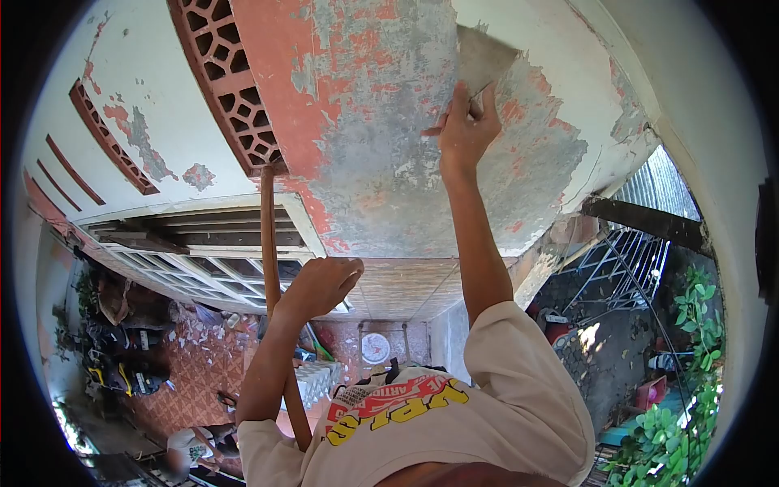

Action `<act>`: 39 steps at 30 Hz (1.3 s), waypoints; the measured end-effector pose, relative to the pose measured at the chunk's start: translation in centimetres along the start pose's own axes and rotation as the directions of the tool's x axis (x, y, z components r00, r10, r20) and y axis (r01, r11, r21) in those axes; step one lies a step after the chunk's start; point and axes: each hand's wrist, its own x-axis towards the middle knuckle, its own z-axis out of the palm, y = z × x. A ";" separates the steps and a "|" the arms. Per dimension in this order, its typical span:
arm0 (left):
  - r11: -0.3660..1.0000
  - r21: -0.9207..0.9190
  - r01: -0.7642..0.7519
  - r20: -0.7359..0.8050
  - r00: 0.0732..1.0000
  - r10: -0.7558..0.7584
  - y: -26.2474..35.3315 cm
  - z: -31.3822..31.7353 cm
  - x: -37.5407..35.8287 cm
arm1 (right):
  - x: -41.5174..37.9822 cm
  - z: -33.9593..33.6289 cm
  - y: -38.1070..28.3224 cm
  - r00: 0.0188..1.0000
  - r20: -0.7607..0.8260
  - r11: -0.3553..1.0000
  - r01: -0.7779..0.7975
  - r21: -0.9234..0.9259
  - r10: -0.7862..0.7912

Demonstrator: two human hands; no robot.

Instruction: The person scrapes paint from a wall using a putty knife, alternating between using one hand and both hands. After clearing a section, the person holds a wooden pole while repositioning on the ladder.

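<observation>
My right hand (pixel 471 134) is raised to the wall (pixel 381 154), its fingers closed on a scraper. The scraper's flat grey blade (pixel 487 58) lies against the wall above my fingertips, beside a patch of white paint. The handle is mostly hidden in the hand. Around it the surface is bare grey with ragged remnants of red and white paint. Lower and to the left, my left hand (pixel 319 286) is loosely curled with nothing visible in it. It is beside an upright wooden pole (pixel 268 235), in front of the window frame.
Red lattice vents (pixel 225 73) and a louvred window (pixel 203 231) are at the left. Far below are a littered tiled floor (pixel 203 357) and another person (pixel 191 446). A dark beam (pixel 649 223), metal rods and green plants (pixel 665 438) are at the right.
</observation>
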 end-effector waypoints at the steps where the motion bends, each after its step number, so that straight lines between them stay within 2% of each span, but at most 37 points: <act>1: 1.000 0.005 0.003 0.004 1.000 -0.003 -0.1 0.0 -0.1 | -0.5 -0.1 0.0 0.999 -0.031 0.999 -0.042 0.009 0.042; 3: 1.000 -0.012 -0.015 -0.039 0.999 0.014 -0.2 0.0 -0.2 | -1.4 -0.2 0.0 0.989 -0.079 0.992 -0.119 0.033 0.122; 6: 1.000 -0.025 -0.012 -0.029 1.000 0.011 -0.1 0.0 -0.3 | -0.3 1.1 -0.9 0.949 -0.080 0.935 -0.284 0.211 0.306; 15: 1.000 -0.006 -0.029 -0.009 1.000 0.029 -0.1 0.1 0.1 | -0.5 1.2 -1.4 0.921 -0.055 0.875 -0.346 0.339 0.385; 23: 0.998 -0.031 -0.058 -0.042 0.998 0.057 0.1 0.1 -0.1 | -0.5 0.2 -2.2 0.947 -0.061 0.930 -0.294 0.219 0.314; 26: 0.999 -0.023 -0.029 0.034 0.999 0.030 0.4 -0.1 0.1 | -1.4 -0.6 -1.5 0.947 -0.055 0.936 -0.303 0.177 0.317; 29: 0.997 -0.042 -0.072 -0.028 0.997 0.071 0.2 0.2 -0.1 | -0.4 -0.3 -1.7 0.953 -0.037 0.938 -0.287 0.193 0.300; 36: 0.996 -0.045 -0.070 -0.021 0.997 0.069 0.1 0.3 -0.3 | -2.0 0.1 -2.2 0.935 -0.083 0.928 -0.328 0.180 0.346; 39: 0.997 -0.039 -0.063 -0.010 0.998 0.062 0.1 0.2 -0.1 | -0.2 0.8 -2.7 0.953 -0.056 0.938 -0.280 0.203 0.296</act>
